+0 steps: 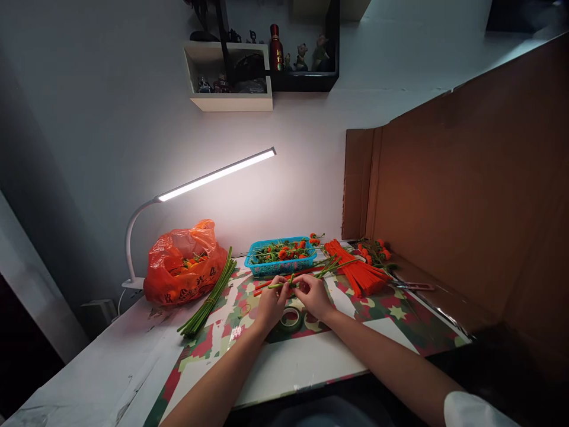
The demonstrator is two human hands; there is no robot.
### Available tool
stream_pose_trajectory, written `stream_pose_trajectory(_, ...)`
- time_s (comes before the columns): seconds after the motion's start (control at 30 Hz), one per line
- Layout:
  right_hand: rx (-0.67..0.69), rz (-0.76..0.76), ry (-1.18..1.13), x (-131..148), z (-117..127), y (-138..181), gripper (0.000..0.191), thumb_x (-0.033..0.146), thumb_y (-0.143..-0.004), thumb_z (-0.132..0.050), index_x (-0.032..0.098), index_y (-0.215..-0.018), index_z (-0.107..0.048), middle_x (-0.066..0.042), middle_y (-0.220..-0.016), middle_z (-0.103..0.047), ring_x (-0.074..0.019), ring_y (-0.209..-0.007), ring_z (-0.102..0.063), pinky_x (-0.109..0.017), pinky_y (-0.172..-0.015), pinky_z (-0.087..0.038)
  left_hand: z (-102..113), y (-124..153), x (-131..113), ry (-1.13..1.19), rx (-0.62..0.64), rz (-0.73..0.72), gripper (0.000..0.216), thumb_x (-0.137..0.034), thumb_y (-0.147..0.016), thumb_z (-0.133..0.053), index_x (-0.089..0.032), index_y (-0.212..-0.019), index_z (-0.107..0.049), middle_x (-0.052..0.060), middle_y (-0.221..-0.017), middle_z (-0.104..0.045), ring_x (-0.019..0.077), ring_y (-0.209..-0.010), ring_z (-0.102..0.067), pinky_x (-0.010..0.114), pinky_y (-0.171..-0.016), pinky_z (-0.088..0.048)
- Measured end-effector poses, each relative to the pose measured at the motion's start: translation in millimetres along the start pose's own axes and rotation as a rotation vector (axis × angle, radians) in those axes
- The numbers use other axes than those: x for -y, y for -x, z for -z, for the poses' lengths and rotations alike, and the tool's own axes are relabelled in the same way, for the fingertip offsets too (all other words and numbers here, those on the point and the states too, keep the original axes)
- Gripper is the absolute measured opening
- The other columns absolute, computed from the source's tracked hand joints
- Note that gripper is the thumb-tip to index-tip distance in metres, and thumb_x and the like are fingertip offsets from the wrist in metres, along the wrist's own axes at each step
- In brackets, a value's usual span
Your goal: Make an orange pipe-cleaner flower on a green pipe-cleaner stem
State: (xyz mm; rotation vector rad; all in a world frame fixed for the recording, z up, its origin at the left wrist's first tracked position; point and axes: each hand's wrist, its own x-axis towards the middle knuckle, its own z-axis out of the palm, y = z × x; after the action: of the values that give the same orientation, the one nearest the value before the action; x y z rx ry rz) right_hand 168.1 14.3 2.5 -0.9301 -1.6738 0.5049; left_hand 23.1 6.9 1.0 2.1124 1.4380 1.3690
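My left hand and my right hand meet over the patterned mat, both pinching a thin green stem that runs from my fingers toward the upper right. An orange strip lies along the stem at my left fingers. A roll of green tape rests on the mat just below and between my hands. Behind them stands a blue basket filled with small orange flowers on green stems.
A bundle of green stems lies left of my hands, beside an orange plastic bag. A stack of orange strips and more orange flowers lie to the right. A lit desk lamp arches overhead; a cardboard screen walls the right side.
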Motion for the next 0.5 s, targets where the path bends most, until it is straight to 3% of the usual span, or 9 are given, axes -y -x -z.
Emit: stream_pose_trajectory(0.5,0.139,-0.029,0.038,-15.8,-3.0,0.3,0.007,0.012,-0.062,-0.054,0.018,-0.064,-0.056,0.007,-0.051,-0.044,-0.0095,-0.049,-0.04,-0.02,-0.048,-0.028,1.6,3.9,-1.2,-0.061,0.172,0.022,0.011,-0.028,-0.085,-0.045,-0.023,-0.081,-0.054,-0.002,-0.067,-0.06,0.0142,-0.06,-0.054,0.021,-0.055,-0.035)
